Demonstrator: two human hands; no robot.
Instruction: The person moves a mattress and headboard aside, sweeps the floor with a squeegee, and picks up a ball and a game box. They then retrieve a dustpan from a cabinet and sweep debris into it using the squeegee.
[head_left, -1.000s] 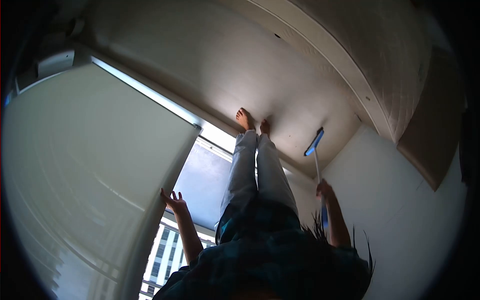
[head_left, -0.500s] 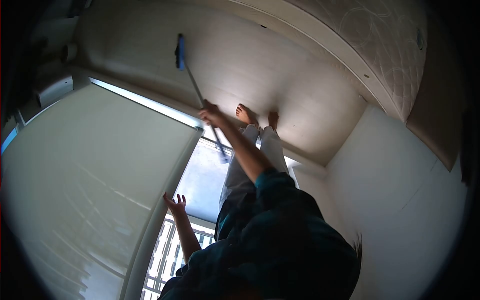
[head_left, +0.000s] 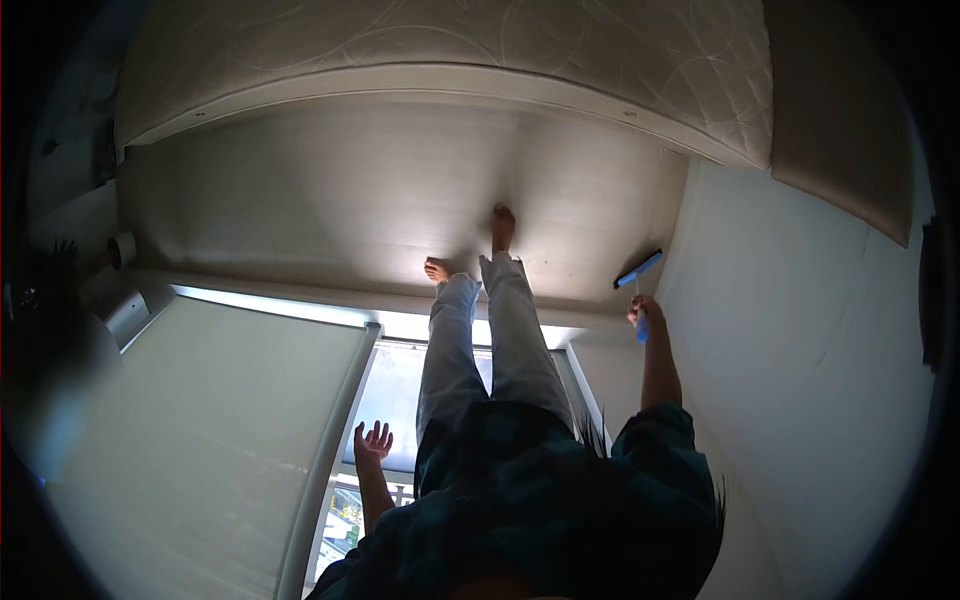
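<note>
In the head view, which is the only 1 I have, the blue wiper (head_left: 640, 268) is in front of my right hand (head_left: 645, 310), away from my body. Its pole goes forward from this hand, and its blade bar lies across the end, slanting, with the right end farther from me. The bar appears over the floor (head_left: 310, 190), near the white wall (head_left: 790, 290); I cannot tell if it touches the floor. My right hand is clearly the nearer of the 2, and my left hand (head_left: 373, 445) is well apart, on the other side of my legs.

My right hand is closed around the pole, and the blue handle end (head_left: 642, 332) shows below the fingers. My left hand is open, its fingers spread, and I see nothing in it. It is just beside the edge of the pale panel (head_left: 220, 410); whether it touches this edge, I cannot tell.
</note>
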